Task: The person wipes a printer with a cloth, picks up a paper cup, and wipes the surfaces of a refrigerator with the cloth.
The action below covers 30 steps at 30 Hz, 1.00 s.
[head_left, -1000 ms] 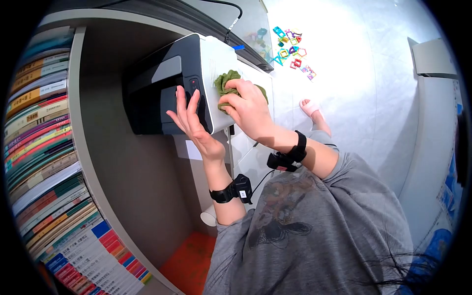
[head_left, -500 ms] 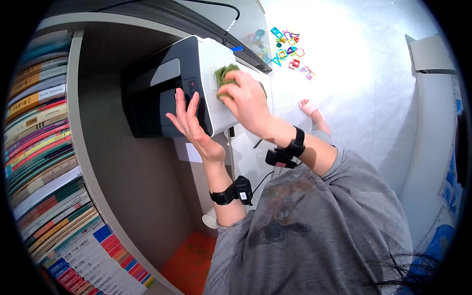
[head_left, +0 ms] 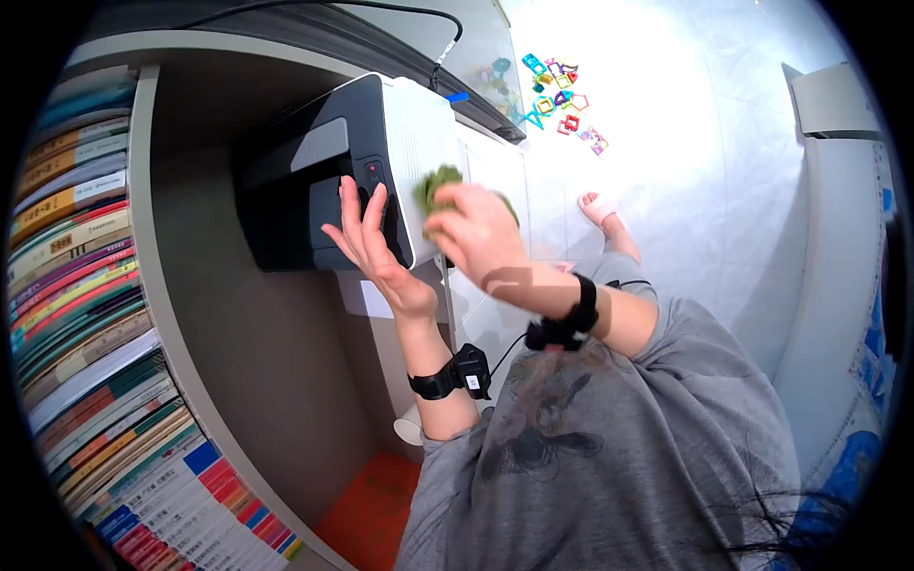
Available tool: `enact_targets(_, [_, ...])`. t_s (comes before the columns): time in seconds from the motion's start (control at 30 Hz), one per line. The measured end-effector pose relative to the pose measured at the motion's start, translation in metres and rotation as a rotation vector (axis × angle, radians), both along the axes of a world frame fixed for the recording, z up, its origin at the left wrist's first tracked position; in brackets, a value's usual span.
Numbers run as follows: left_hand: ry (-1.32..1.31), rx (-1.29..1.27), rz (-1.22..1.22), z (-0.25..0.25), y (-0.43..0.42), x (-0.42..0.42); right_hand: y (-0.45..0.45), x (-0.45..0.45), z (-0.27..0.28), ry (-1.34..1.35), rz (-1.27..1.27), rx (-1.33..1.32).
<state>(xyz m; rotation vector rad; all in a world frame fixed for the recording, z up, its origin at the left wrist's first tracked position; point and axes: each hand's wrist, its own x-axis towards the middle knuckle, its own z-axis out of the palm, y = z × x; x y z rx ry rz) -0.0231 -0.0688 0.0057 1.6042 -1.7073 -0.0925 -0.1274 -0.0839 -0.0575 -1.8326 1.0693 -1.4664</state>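
Note:
My right hand is closed on a crumpled green cloth, held against the white side panel of a black and white printer. The cloth is partly hidden behind my fingers. With fingers stretched out and nothing in it, my left hand is raised beside the printer's dark front, near the small button panel. I cannot tell whether it touches the printer. A black strap with a small box is on each wrist.
Rows of books fill the shelf at left. A black cable runs above the printer. Colourful toy pieces lie on the pale floor. An orange-red surface shows below, near a white roll.
My right hand has moved down along the printer's white panel with the green cloth, towards my body. My left hand has stayed almost still.

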Motion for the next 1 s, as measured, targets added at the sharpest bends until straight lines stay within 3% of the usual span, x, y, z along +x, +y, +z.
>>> enact_targets(0.1, [0.006, -0.003, -0.001, 0.001, 0.0, 0.0, 0.008, -0.002, -0.001, 0.005, 0.05, 0.047])
enact_targets(0.27, [0.008, -0.01, 0.005, 0.002, 0.001, -0.001, -0.047, 0.003, 0.003, 0.036, -0.161, -0.011])
enact_targets(0.47, [0.002, -0.006, -0.004, 0.0, -0.001, 0.0, -0.009, -0.001, 0.007, 0.015, -0.018, 0.051])
enact_targets(1.0, [0.013, -0.011, -0.019, 0.001, -0.001, 0.0, -0.04, 0.006, 0.018, 0.034, -0.163, -0.029])
